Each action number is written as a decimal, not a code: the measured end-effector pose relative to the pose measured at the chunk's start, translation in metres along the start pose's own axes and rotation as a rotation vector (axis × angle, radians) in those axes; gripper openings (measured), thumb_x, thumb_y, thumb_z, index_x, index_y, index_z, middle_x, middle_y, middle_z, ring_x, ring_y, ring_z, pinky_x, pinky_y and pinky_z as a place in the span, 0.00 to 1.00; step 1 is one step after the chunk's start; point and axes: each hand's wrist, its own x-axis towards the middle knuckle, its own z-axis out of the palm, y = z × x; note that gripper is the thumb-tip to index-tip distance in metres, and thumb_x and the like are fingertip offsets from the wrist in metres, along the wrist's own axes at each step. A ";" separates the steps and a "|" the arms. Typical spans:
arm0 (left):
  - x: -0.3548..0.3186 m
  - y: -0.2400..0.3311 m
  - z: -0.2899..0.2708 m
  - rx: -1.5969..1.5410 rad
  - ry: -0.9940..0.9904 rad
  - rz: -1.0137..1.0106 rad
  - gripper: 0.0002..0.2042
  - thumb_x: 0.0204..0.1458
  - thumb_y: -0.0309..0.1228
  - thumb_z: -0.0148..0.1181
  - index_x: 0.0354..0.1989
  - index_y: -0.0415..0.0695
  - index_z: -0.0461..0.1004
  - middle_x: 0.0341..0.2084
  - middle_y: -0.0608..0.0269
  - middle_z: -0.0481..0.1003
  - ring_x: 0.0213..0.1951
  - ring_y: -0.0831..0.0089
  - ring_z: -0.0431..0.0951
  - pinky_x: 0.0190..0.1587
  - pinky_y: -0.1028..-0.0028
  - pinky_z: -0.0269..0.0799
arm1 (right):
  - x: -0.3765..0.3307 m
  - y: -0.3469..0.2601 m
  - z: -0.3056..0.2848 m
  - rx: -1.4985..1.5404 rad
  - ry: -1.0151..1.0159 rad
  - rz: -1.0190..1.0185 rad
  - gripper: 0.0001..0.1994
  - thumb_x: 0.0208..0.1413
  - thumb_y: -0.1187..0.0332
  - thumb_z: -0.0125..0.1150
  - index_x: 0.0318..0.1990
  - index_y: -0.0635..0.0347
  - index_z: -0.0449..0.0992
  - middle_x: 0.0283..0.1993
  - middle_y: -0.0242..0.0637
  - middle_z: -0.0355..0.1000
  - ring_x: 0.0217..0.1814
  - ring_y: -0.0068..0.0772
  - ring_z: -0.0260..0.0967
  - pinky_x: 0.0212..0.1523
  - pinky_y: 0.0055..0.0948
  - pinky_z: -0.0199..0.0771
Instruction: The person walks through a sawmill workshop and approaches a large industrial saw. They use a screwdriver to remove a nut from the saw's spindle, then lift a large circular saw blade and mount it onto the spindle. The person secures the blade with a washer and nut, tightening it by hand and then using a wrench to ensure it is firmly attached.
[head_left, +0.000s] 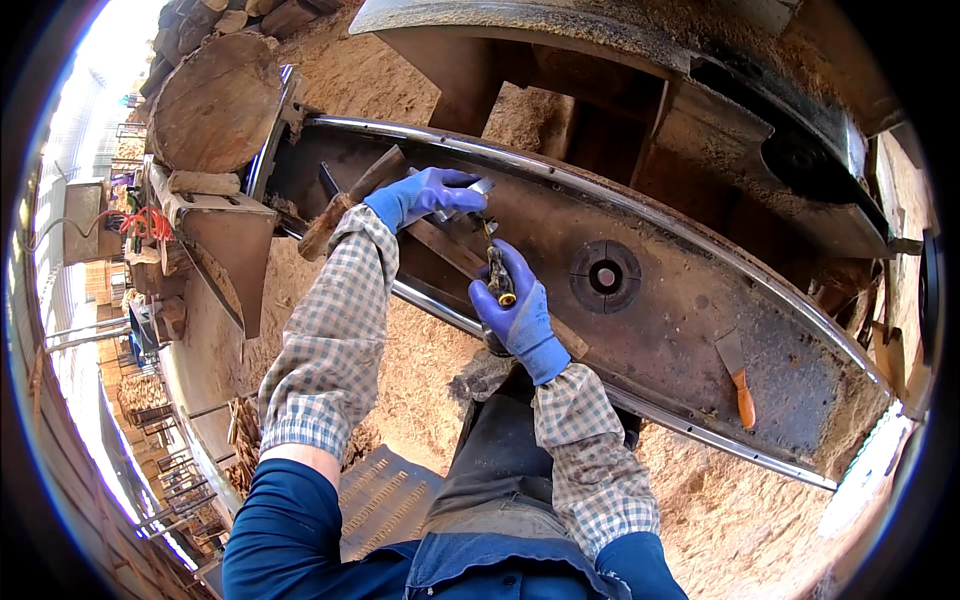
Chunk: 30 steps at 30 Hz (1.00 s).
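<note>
My left hand [432, 197], in a blue-purple glove, is closed on a small shiny metal piece [482, 186]; part of it is hidden by the fingers. Just below and to the right, my gloved right hand [518, 315] grips a screwdriver [500, 274] with a dark and yellow handle. Its tip points up toward the metal piece; whether they touch, I cannot tell. Both hands are over a long, curved metal housing [690, 300] with a bright rim. Under them a narrow wooden board [446, 250] lies across the housing.
A scraper with an orange handle [745, 398] lies at the housing's right. Wood pieces [345, 210] rest near its left end, by a large cut log [216, 103]. Sawdust-covered machinery [700, 130] stands beyond. Sawdust [710, 490] covers the ground.
</note>
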 end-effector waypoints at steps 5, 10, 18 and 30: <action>0.000 0.002 0.002 0.008 0.006 -0.008 0.33 0.49 0.47 0.71 0.62 0.41 0.73 0.44 0.65 0.80 0.41 0.78 0.77 0.44 0.75 0.74 | 0.012 -0.002 -0.002 0.072 -0.007 0.024 0.30 0.51 0.68 0.69 0.63 0.62 0.68 0.41 0.39 0.77 0.41 0.27 0.75 0.46 0.31 0.77; -0.002 0.002 0.002 -0.018 -0.002 -0.019 0.37 0.49 0.46 0.72 0.65 0.40 0.70 0.43 0.65 0.79 0.40 0.79 0.77 0.42 0.76 0.74 | 0.008 0.000 -0.012 0.126 -0.037 0.101 0.29 0.52 0.69 0.68 0.63 0.62 0.68 0.40 0.37 0.77 0.41 0.24 0.74 0.45 0.29 0.77; 0.001 0.002 0.002 -0.018 0.008 -0.035 0.37 0.50 0.45 0.72 0.65 0.39 0.69 0.42 0.66 0.79 0.39 0.80 0.77 0.41 0.78 0.73 | 0.013 -0.001 -0.009 0.096 -0.041 0.023 0.29 0.51 0.69 0.68 0.63 0.63 0.68 0.39 0.37 0.77 0.40 0.25 0.75 0.45 0.30 0.77; 0.000 -0.001 0.003 -0.020 0.014 -0.008 0.38 0.49 0.46 0.72 0.66 0.39 0.68 0.46 0.62 0.79 0.44 0.77 0.78 0.44 0.76 0.75 | 0.004 -0.005 -0.007 -0.015 -0.046 0.002 0.29 0.51 0.69 0.68 0.62 0.63 0.68 0.39 0.41 0.76 0.39 0.31 0.76 0.44 0.33 0.78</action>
